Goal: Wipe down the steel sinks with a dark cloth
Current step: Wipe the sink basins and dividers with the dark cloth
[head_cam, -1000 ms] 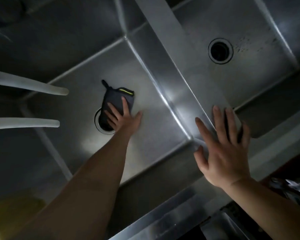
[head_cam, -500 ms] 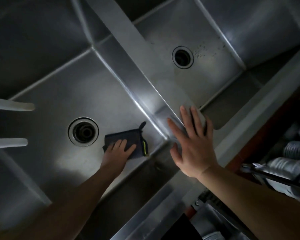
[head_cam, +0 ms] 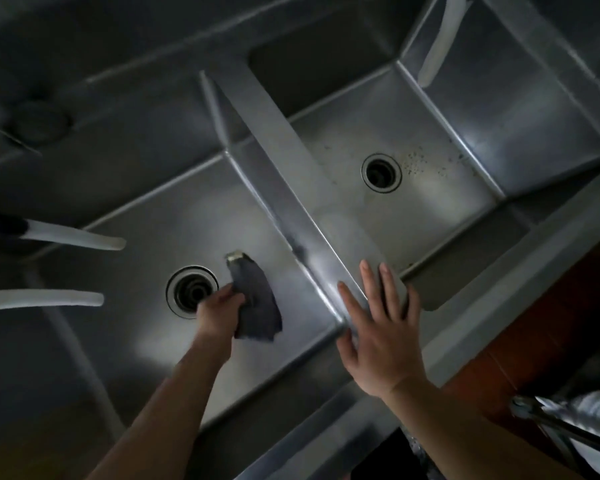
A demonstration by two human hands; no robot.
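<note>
1. The left hand (head_cam: 219,315) is reaching down into the left sink (head_cam: 146,237), its fingers curling round one edge of the cloth (head_cam: 257,303) and gripping it
2. The cloth is hanging from that grip as a dark, crumpled sheet, blurred, with a pale tag (head_cam: 235,257) showing at its top corner; whether its lower edge is touching the sink floor cannot be told
3. The cloth is sitting just right of the left drain (head_cam: 192,292), between the drain and the divider (head_cam: 312,216), and the left hand's knuckles are overlapping the drain's rim in the view
4. The right hand (head_cam: 383,334) is lying flat with fingers straight and spread apart, holding nothing, its palm resting on the near end of the divider where it is meeting the front rim (head_cam: 499,296)
5. The right fingertips are pointing up along the divider toward the right sink (head_cam: 440,209)
6. The right sink is showing its own drain (head_cam: 381,173) with dark specks (head_cam: 426,161) scattered just to its right
7. Two pale spouts (head_cam: 66,237) are jutting in from the left edge over the left sink, one above the other, and a third (head_cam: 439,43) is hanging over the right sink at the top
8. A reddish-brown floor (head_cam: 551,327) is showing past the front rim at the right
</note>
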